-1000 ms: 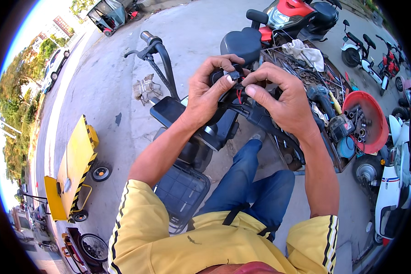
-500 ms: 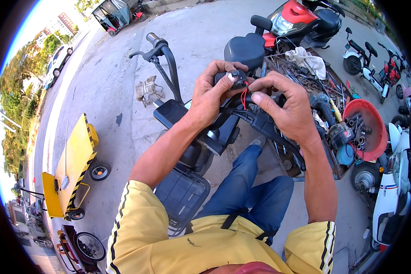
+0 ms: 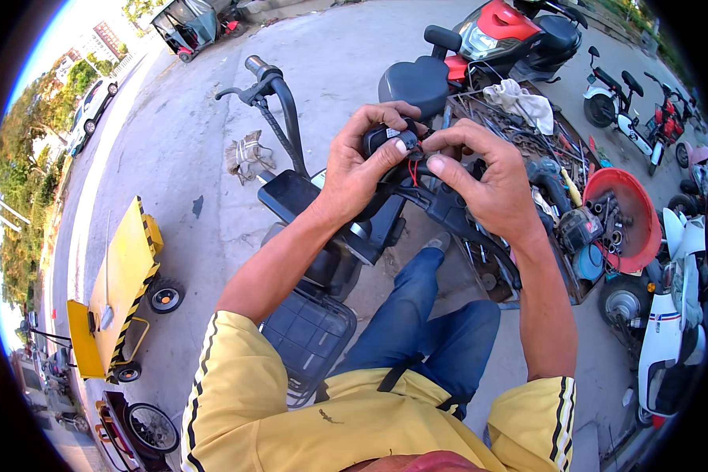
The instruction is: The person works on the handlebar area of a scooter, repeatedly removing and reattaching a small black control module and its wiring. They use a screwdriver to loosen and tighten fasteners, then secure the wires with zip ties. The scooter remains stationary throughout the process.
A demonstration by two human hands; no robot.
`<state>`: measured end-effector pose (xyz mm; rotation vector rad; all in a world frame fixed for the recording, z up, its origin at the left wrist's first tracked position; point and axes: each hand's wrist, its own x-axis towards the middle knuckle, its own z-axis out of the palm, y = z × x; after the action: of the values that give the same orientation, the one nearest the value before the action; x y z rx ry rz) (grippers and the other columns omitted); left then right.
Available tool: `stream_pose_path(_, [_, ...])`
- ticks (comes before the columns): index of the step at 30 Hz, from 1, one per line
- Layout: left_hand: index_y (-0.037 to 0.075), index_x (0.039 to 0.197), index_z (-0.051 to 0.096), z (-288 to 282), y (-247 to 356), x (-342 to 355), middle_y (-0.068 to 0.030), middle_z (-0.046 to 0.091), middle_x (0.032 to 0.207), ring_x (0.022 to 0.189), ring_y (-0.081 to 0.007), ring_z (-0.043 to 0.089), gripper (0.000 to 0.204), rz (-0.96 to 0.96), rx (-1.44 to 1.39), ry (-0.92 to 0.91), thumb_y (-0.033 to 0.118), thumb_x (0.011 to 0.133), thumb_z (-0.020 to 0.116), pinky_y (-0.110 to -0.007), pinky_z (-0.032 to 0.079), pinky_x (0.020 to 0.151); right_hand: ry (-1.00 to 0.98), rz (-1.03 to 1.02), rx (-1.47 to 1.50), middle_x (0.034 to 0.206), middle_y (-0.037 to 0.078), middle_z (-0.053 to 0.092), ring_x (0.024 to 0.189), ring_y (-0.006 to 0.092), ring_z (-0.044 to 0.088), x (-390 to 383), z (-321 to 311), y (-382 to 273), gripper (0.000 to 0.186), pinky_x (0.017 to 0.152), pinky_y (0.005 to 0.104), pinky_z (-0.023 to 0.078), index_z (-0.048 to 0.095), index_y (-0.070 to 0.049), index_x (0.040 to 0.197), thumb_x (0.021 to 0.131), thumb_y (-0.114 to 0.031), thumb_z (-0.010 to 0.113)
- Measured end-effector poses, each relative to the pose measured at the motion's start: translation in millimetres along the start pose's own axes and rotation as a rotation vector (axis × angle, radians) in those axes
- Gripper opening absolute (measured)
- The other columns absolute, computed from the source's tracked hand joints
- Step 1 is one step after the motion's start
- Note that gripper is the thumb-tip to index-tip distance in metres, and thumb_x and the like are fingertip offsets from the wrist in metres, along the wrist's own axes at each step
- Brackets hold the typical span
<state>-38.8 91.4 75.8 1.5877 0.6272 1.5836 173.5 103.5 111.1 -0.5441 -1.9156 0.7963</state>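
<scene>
My left hand holds a small black housing, apparently a handlebar switch, with the thumb pressed on its edge. Thin red wires hang from the housing down toward the black handlebar of an electric bike. My right hand pinches with thumb and forefinger beside the wires; what sits between those fingertips is too small to make out. To the left of my hands are the bike's dark display and its other grip with a brake lever.
A tool tray full of metal tools and a red basin of parts stand to the right. A red scooter is parked beyond. A yellow flatbed cart is at left. The bike's black footboard lies below my left arm.
My left hand has turned the black housing slightly, and its thumb has shifted lower along the edge. My right fingertips have moved closer to it. The whole view has shifted a little.
</scene>
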Motion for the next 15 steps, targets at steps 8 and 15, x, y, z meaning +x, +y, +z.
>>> stream_pose_path(8, [0.003,0.121,0.057,3.8,-2.2,-4.2,-0.015,0.059,0.136,0.12,-0.0222,0.062,0.033,0.15,0.209,-0.012,0.003,0.093,0.074,-0.037,0.048,0.106,-0.005,-0.004,-0.007,0.086,0.005,0.063,0.078,0.0152,0.058,0.0,-0.1,-2.7,0.015,0.073,0.03,0.048,0.072,0.002,0.101,0.087,-0.001,0.075])
stream_pose_path(15, [0.003,0.123,0.056,4.0,1.3,-7.4,-0.014,0.056,0.136,0.129,-0.021,0.056,0.041,0.144,0.234,-0.009,-0.006,0.087,0.073,-0.036,0.043,0.112,-0.016,0.007,-0.031,0.086,0.006,0.064,0.079,0.0153,0.061,-0.3,0.8,-1.2,0.016,0.074,0.0297,0.049,0.072,0.002,0.101,0.086,-0.002,0.076])
